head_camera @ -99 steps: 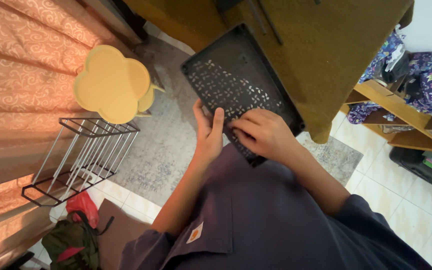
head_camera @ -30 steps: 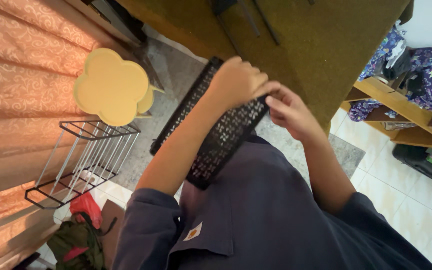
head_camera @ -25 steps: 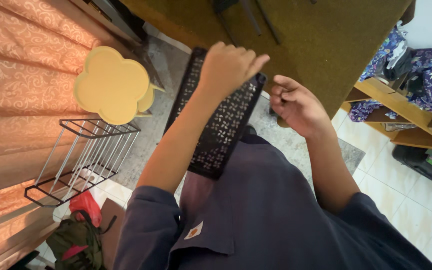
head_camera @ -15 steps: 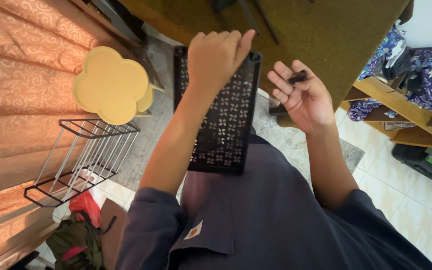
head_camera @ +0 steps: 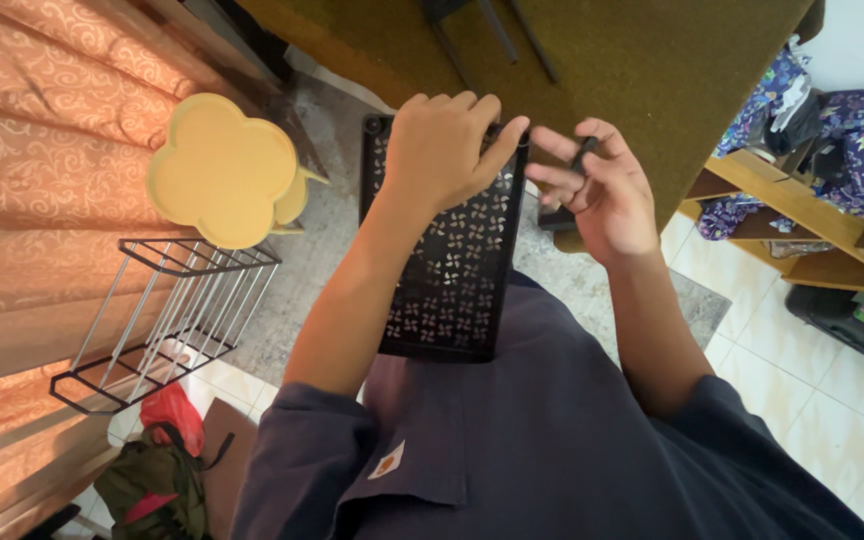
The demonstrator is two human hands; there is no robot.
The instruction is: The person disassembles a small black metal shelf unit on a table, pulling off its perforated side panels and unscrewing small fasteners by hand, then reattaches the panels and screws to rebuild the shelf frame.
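Mid-frame, left hand (head_camera: 442, 145) grips the perforated black shelf panel (head_camera: 447, 265) by its top edge (stiff, likely light); right hand (head_camera: 602, 195) pinches a small black connector (head_camera: 582, 155).

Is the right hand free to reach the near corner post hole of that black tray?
Probably yes: the right hand, pinching a small black peg, sits beside the black tray top corner; only the left hand crowds it.

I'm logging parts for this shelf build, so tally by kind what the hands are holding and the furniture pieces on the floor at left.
Black perforated panel, held by the left hand: 1
Small black piece, in the right hand: 1
Yellow flower-shaped stool: 1
Wire rack: 1
Total: 4
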